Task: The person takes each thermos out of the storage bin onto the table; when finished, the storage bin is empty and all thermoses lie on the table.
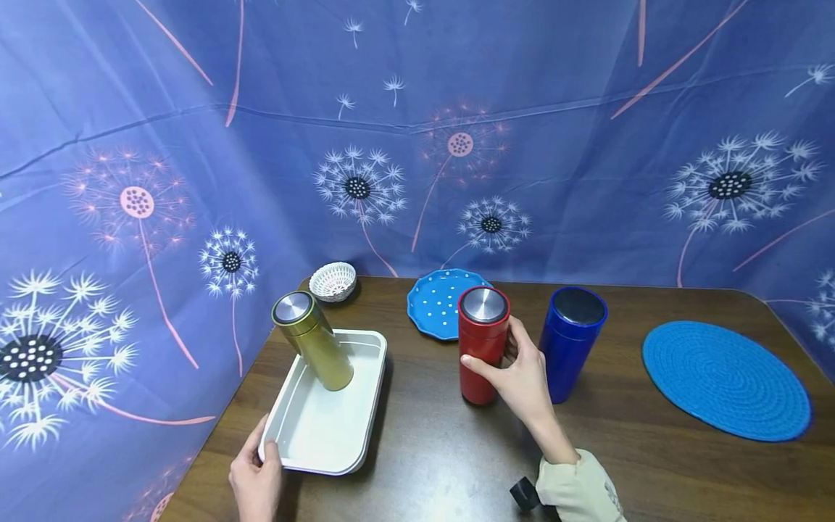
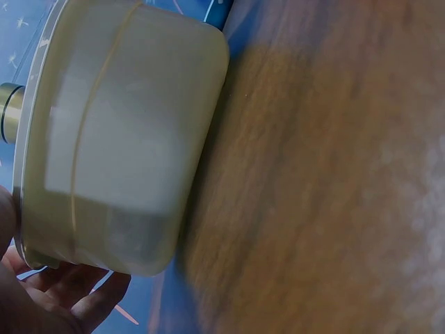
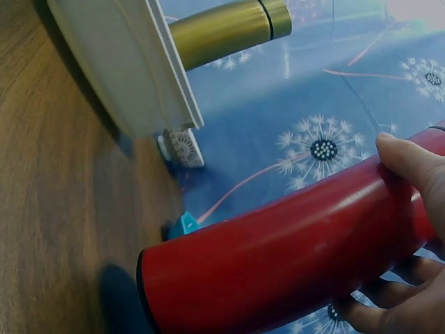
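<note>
Red and glossy, a bottle (image 1: 478, 380) with a silver-toned lid (image 1: 485, 304) is held upright by the right hand (image 1: 527, 373), its thumb and fingers curled around the body; whether its base touches the wooden surface (image 1: 424, 457) I cannot tell. The left hand (image 1: 256, 475) pinches the near left corner of a white tray (image 1: 313, 435), thumb at the rim and fingers outside the wall. A gold bottle (image 1: 324, 357) stands in the tray, beyond the left hand. Just right of the right hand is a blue bottle (image 1: 570, 355); farther right lies a round blue mat (image 1: 725, 380). Beyond the right hand sits a polka-dot plate (image 1: 433, 304), partly hidden by the red bottle. A white openwork bowl (image 1: 333, 283) sits farther beyond the left hand. Dandelion-printed cloth (image 1: 567, 65) hangs past both hands.
</note>
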`<action>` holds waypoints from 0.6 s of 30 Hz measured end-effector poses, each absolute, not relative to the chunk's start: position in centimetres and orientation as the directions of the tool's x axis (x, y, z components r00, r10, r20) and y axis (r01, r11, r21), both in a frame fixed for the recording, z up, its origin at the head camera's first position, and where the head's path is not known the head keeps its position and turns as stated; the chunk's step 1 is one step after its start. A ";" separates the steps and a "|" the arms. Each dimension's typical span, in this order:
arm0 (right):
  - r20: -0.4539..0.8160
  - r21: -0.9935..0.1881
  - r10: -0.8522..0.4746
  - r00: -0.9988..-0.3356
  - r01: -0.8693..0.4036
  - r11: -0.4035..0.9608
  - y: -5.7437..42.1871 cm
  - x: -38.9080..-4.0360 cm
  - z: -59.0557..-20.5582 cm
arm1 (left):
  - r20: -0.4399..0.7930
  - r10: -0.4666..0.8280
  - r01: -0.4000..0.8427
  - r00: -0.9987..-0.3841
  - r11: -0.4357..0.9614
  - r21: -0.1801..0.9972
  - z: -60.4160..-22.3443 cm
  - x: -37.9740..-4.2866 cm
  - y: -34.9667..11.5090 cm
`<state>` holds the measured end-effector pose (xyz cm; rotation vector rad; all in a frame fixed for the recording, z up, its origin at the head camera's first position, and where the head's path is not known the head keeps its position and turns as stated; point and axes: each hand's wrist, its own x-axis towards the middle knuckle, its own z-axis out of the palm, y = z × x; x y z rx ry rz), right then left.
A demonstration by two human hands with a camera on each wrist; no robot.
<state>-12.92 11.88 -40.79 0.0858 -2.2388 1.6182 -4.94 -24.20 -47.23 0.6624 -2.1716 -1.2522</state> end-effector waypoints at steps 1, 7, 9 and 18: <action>0.332 -0.905 0.173 -0.927 -0.260 0.337 11.9 -13.0 -40.9 | 0.208 -0.647 -0.139 -0.733 0.443 0.886 -47.2 -4.9 -24.2; 0.314 -0.913 0.182 -0.932 -0.243 0.327 12.0 -13.1 -41.3 | 0.223 -0.641 -0.105 -0.735 0.432 0.896 -47.3 -4.9 -24.2; 0.305 -0.916 0.185 -0.934 -0.235 0.324 12.1 -13.1 -41.4 | 0.228 -0.640 -0.100 -0.734 0.434 0.895 -47.3 -4.9 -24.2; 0.279 -0.922 0.187 -0.942 -0.209 0.325 12.4 -13.2 -42.1 | 0.223 -0.646 -0.131 -0.730 0.452 0.882 -47.3 -4.9 -24.2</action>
